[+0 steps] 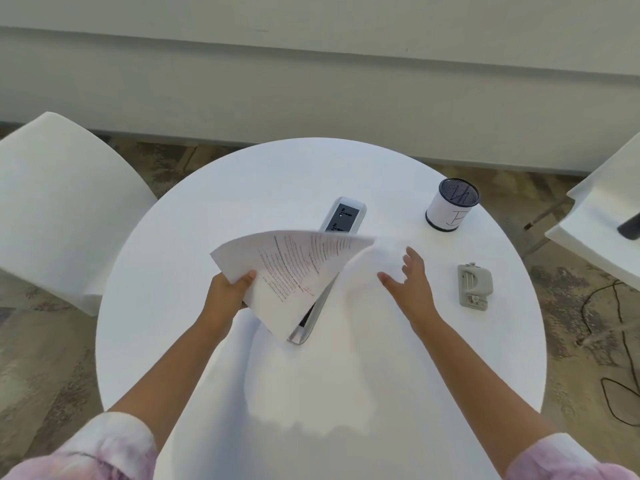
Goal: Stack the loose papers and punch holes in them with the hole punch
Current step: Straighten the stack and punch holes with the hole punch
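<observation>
My left hand [231,288] grips a bundle of printed papers [290,268] by its lower left corner, holding it lifted and curved above the round white table [242,188]. My right hand [408,277] is spread, fingers apart, resting on a blank white sheet [367,271] that lies flat just right of the lifted bundle. The grey hole punch [474,285] sits on the table to the right of my right hand, apart from it and untouched.
A long white power strip [341,216] runs under the papers, its lower end [306,327] showing. A mesh pen cup [452,204] stands at the back right. White chairs [59,202] flank the table, and cables [616,341] lie on the floor.
</observation>
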`<state>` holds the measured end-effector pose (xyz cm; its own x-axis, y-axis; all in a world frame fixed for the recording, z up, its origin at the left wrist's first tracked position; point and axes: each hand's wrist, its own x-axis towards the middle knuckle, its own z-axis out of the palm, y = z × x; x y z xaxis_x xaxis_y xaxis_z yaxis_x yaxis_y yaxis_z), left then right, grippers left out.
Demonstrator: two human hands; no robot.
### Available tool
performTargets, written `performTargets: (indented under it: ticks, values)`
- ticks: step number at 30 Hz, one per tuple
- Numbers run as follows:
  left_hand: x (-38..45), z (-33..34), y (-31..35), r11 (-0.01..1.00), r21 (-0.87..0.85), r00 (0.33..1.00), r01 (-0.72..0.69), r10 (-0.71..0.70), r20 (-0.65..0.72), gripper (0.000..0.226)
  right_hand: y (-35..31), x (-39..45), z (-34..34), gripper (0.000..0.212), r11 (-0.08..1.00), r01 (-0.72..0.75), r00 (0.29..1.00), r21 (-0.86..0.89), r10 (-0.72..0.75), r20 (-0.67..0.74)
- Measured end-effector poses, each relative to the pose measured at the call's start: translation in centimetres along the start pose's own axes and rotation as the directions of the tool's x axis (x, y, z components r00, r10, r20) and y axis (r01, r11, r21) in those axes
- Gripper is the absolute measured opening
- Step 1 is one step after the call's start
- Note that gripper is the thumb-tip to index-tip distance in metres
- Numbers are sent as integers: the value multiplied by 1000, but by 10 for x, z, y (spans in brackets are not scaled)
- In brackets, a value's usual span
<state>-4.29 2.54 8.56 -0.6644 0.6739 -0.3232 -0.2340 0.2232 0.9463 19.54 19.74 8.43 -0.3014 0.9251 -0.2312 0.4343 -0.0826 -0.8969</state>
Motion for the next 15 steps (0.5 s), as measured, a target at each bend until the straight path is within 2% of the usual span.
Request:
performTargets:
  ticks: [3,6,10,13,15]
  values:
    - [-5,6,-11,994,-93,998,57,-61,-32,32,6,-17,17,75,989,-119,993,92,118,19]
    - [-12,13,-18,968,-233,995,87,-96,-27,38,11,-37,35,74,965,-246,960,88,231,156]
    - [-23,24,-27,936,-329,990,121,-136,-22,41,8,-46,48,72,909,-326,916,260,236,325]
    - [-32,33,-33,910,-398,992,118,-128,2,43,2,-44,52,73,919,-291,934,266,213,287]
    - [-37,37,-37,890,-436,990,135,-139,23,43,-3,-41,52,66,923,-274,950,271,216,227]
